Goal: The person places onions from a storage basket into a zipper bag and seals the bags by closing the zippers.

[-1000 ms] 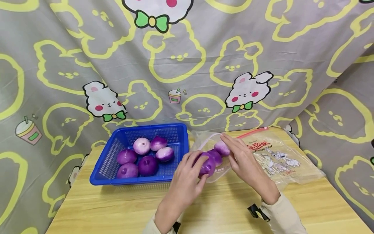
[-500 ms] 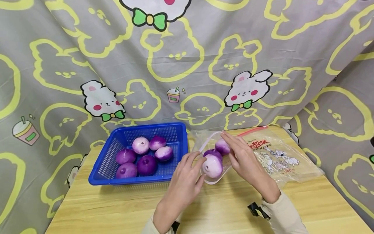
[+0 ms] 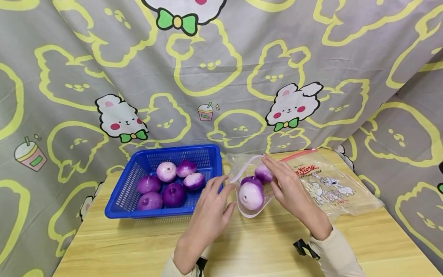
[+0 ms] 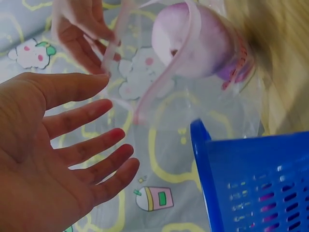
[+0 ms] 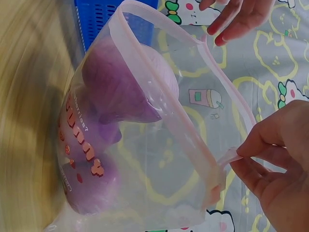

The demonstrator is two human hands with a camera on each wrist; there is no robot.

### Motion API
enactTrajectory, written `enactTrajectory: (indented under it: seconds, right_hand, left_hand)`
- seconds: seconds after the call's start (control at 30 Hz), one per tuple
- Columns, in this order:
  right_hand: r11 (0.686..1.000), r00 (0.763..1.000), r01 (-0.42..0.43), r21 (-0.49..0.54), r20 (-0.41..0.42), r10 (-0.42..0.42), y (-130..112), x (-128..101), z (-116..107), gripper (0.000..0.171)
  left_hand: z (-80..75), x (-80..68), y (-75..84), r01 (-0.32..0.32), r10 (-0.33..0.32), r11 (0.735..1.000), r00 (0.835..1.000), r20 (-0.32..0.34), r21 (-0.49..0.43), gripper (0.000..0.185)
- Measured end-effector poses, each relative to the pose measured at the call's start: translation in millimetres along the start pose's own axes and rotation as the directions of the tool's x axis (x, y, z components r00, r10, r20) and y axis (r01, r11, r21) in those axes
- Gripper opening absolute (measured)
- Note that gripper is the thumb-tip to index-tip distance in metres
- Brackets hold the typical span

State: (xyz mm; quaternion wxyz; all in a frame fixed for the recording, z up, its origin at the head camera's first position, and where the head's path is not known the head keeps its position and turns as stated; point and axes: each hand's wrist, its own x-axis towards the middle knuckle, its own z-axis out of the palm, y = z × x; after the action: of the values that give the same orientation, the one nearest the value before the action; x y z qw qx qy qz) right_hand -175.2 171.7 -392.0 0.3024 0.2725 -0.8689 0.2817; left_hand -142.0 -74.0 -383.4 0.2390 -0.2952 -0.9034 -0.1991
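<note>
A clear zip bag (image 5: 159,179) stands with its pale pink-edged mouth gaping toward me. Three purple onions are in it; the nearest onion (image 3: 251,196) shows a whitish side. My right hand (image 3: 288,190) pinches the far corner of the bag's mouth, between thumb and fingertips in the right wrist view. My left hand (image 3: 212,206) is held over the table between basket and bag, holding nothing. In the left wrist view its fingers (image 4: 91,145) are spread and the palm shows. Left of it stands a blue plastic basket (image 3: 204,154) with several purple onions (image 3: 174,195).
A second clear bag (image 3: 360,198) with a red zip and cartoon print lies flat at the right, partly behind the right hand. A grey curtain (image 3: 238,80) with yellow outlines hangs at the back of the wooden table (image 3: 138,246).
The left hand has let go of an onion, which now sits in the bag's mouth. That hand has drawn back left toward the basket; the right hand keeps its hold.
</note>
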Motion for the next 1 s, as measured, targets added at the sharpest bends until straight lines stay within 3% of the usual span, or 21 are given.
enactTrajectory:
  seconds: [0.43, 1.0]
  right_hand:
    - [1.000, 1.000, -0.014, -0.004, 0.017, 0.014, -2, 0, -1, 0.063]
    - [1.000, 1.000, -0.020, 0.000, 0.020, 0.020, -2, 0, -2, 0.064]
  left_hand:
    - [-11.9, -1.7, -30.5, 0.052, -0.053, 0.999, 0.996, -0.068, -0.016, 0.036]
    - [-15.5, -5.1, -53.4, 0.163, -0.164, 0.986, 0.985, -0.050, -0.037, 0.036]
